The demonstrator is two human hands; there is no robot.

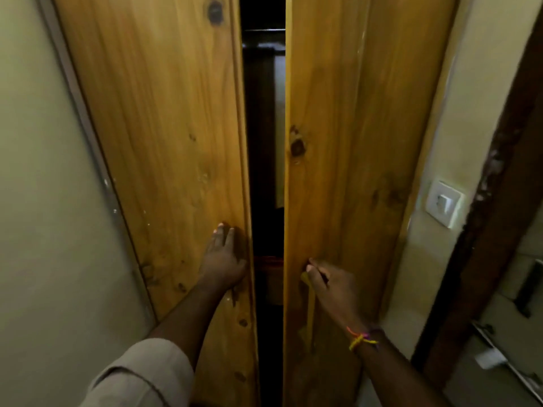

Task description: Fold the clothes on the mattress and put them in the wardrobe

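I face a wooden wardrobe with two tall doors. The left door (164, 127) and the right door (346, 142) stand a narrow gap apart. My left hand (224, 259) lies flat against the left door near its inner edge, fingers spread, holding nothing. My right hand (329, 289) is closed on the yellowish handle (308, 306) of the right door. Through the dark gap (264, 171) I see a hanging rail, a pale hanging cloth and a red strip lower down. No clothes or mattress are in view.
A pale wall (38, 201) runs along the left. To the right of the wardrobe is a wall with a white light switch (445, 202), then a dark door frame (493, 215) with a tiled floor beyond it.
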